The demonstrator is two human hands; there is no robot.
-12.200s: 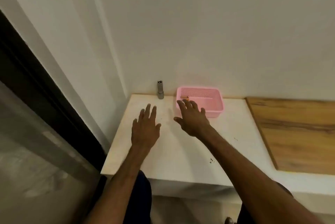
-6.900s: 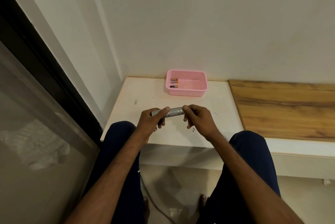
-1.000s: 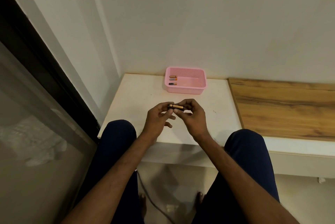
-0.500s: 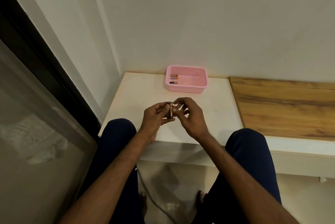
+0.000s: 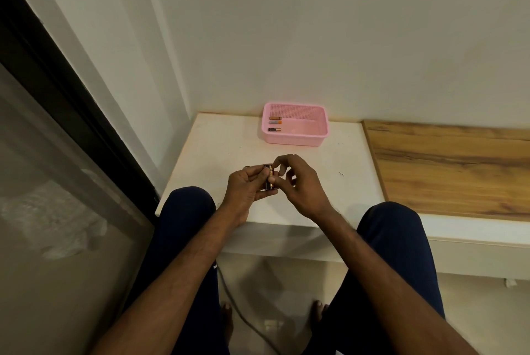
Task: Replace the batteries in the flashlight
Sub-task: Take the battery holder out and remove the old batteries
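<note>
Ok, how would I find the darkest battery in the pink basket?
Find the white table in the wall corner, then the pink basket at its back. By the basket's left wall, the dark battery lies nearest the person, black-bodied beside a grey battery and an orange battery.

The basket (image 5: 295,140) is pink, its far wall dotted with a fine mesh of holes. The three batteries (image 5: 274,124) inside mix copper-orange, grey and black. The held battery (image 5: 268,179) is black with a copper band (dim in shadow). White tabletop (image 5: 218,148); brown wood-grain board (image 5: 447,171); navy trousers (image 5: 186,219).
</note>
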